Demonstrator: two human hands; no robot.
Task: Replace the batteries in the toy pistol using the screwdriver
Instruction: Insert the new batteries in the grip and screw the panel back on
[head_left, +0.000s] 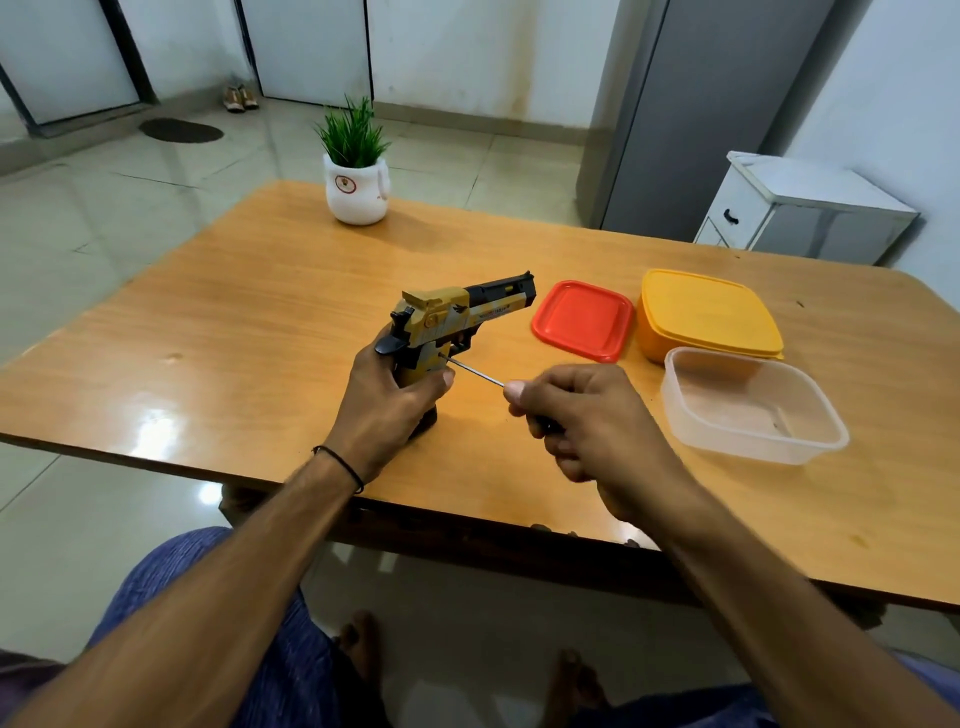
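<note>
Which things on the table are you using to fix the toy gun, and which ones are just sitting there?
In use:
toy pistol, gripped by the left hand
screwdriver, held in the right hand, tip at the pistol's side

Just sitting there, untouched:
red lid
yellow box
clear tub
potted plant

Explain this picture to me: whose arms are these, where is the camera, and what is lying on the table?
No machine here: a person wears a camera on the head, so you look down at their two arms. The left hand grips a yellow-and-black toy pistol by its handle. The right hand holds a screwdriver, its tip against the pistol's grip. On the table lie a red lid, a closed yellow box and an open clear container; a potted plant stands at the far edge.
</note>
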